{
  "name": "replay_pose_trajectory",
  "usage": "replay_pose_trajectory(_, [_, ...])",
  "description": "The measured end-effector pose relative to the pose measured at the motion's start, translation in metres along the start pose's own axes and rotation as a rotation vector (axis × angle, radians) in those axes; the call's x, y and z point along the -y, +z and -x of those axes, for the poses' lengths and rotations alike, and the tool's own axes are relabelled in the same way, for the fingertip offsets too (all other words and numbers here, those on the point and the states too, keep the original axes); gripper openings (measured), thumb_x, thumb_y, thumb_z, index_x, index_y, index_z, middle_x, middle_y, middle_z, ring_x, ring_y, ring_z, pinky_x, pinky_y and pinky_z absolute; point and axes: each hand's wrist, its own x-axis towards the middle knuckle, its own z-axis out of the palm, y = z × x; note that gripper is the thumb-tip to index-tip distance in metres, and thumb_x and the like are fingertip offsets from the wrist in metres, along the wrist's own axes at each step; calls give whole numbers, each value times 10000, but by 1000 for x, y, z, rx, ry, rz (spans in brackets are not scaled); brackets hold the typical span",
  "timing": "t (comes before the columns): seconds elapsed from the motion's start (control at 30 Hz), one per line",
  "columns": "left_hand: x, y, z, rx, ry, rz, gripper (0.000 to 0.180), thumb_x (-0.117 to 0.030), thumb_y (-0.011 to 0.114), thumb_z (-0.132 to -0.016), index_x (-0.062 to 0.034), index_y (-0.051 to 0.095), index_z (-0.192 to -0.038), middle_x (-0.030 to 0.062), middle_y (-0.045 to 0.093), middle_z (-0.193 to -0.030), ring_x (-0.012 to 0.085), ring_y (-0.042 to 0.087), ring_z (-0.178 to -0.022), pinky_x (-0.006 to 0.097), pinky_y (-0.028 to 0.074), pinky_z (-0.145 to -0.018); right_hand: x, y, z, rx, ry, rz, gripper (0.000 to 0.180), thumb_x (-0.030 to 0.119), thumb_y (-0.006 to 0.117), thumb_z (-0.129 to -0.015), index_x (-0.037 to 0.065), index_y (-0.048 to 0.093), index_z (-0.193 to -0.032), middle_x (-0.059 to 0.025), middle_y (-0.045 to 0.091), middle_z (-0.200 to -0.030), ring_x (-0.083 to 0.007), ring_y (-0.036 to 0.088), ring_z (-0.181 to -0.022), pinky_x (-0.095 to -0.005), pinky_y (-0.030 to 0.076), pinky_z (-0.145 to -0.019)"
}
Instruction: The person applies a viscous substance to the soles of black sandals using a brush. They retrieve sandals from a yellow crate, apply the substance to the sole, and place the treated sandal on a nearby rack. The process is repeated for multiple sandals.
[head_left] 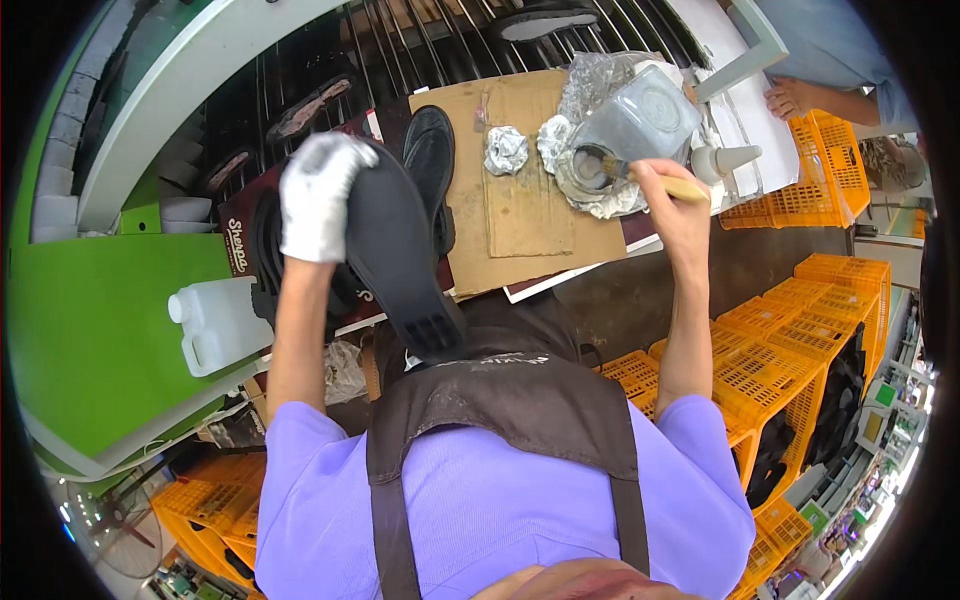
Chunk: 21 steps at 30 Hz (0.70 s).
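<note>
Surrounding you: stacked orange crates (780, 360) on your right, a green panel (110, 340) on your left.
Cardboard (525, 225): flat before you as working surface, a second shoe (428, 150) at its left edge.
Black shoe (395, 230): held near that edge, sole toward you.
Gloved left hand (325, 195): fingers clamped on the black shoe.
Bare right hand (675, 212): fingers clamped on the brush (688, 189).
Pot (573, 178): at the cardboard's right end, mouth beneath the brush's tip; how deep that reaches, you cannot tell.
Brush: loading seems the step; your next move calls for a clean lift past the rim.
</note>
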Motion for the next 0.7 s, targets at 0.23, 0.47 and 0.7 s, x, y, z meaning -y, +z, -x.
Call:
replay_pose_trajectory(0.23, [45,8,54,41,-622,865,262,-255,551,-904,-35,593,-1039,60,619,-989,166,596,-915,331,492,-841,-20,30,-13,126,-157,405,167,220,665,-788,56,688,-810,-177,626,-683,-343,616,-645,-374,490,-600])
replay_pose_trajectory(0.47, [59,12,127,406,-634,1228,652,-499,412,-918,-3,359,-1339,208,488,-1266,337,490,-1160,492,377,-1001,-26,31,-2,-59,-14,35,174,173,718,-797,2,686,-798,-12,598,-571,-28,506,-529,-197,401,-480])
replay_pose_trajectory(0.7, [45,2,146,664,-617,966,783,-169,685,-648,69,352,-1316,259,448,-1299,370,429,-1236,458,274,-1076,-24,23,20,-67,169,-126,179,187,695,-824,12,674,-792,0,588,-592,-41,510,-516,-182,404,-472])
